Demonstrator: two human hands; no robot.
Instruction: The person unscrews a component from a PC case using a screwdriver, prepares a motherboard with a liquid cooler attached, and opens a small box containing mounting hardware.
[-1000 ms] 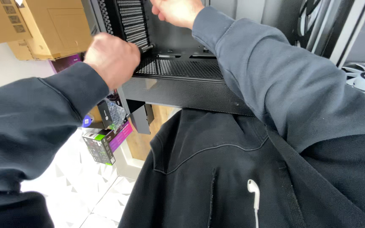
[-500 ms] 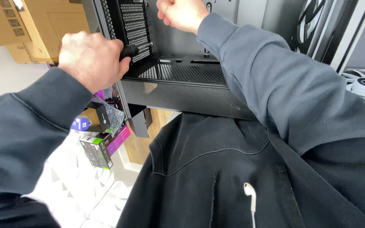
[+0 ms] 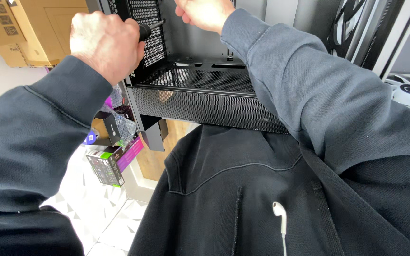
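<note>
Gripping a screwdriver (image 3: 149,29), left hand (image 3: 103,40) meets the case (image 3: 200,95).

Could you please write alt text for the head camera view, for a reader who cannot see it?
A person in a dark sweatshirt works on an open black perforated-metal computer case: the left hand grips a black-handled screwdriver against the mesh side panel, while the right hand reaches inside near the top. Brown cardboard boxes and small colourful product boxes lie at left.

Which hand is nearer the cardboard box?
Left. The left hand, gripping a screwdriver, is beside the cardboard box; the right hand is farther away, inside the computer case.
</note>
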